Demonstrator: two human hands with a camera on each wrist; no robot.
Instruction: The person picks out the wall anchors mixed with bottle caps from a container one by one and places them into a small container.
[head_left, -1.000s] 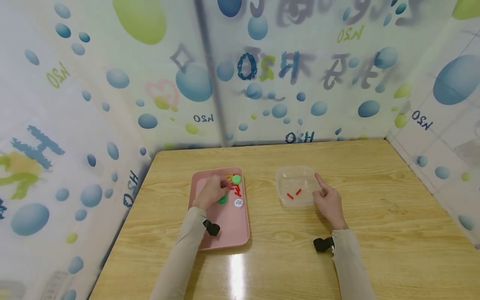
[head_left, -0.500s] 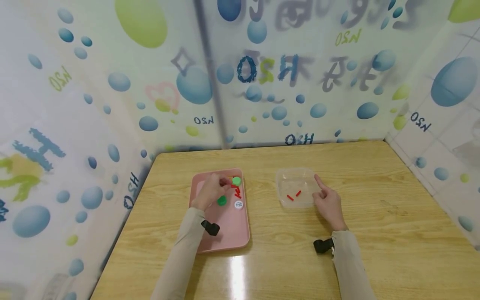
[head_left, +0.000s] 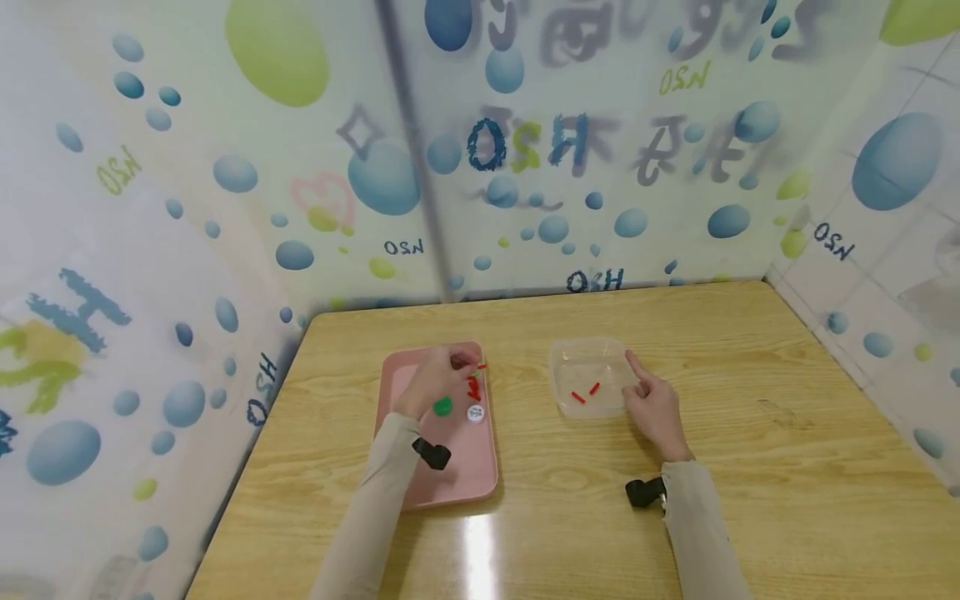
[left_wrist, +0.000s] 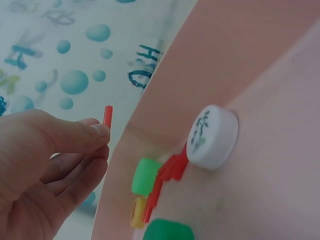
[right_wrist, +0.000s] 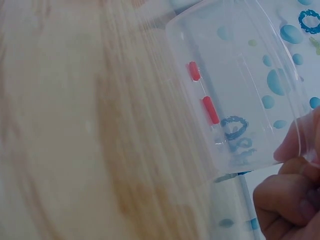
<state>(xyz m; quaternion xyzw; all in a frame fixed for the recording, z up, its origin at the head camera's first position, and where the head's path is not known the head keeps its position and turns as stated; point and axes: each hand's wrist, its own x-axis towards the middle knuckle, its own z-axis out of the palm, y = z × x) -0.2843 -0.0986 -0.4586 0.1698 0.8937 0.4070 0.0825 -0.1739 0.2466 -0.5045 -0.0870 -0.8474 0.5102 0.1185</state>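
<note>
My left hand (head_left: pixel 433 385) pinches a short red stick (left_wrist: pixel 108 116) between thumb and fingertips, above the far right part of a pink tray (head_left: pixel 461 471). Red sticks (left_wrist: pixel 174 166) lie in a loose row in that tray. Beside them are a white cap (head_left: pixel 476 413) with dark writing, a dark green cap (head_left: pixel 442 407), a light green cap (left_wrist: pixel 145 176) and a small yellow piece (left_wrist: pixel 138 212). On the right, my right hand (head_left: pixel 657 415) grips the side of a clear plastic container (head_left: pixel 588 342), index finger along its rim. Two red sticks (right_wrist: pixel 210 110) lie inside it.
Both vessels stand on a wooden table (head_left: pixel 555 517), with a strip of bare wood between them. A patterned wall (head_left: pixel 525 208) closes off the table's far edge, and others rise at both sides. Each wrist carries a small black camera (head_left: pixel 432 454).
My left hand has shifted slightly right and lifted from the stick pile, with a red stick now showing at its fingertips. My right hand stays at the container, and the view has tilted a little.
</note>
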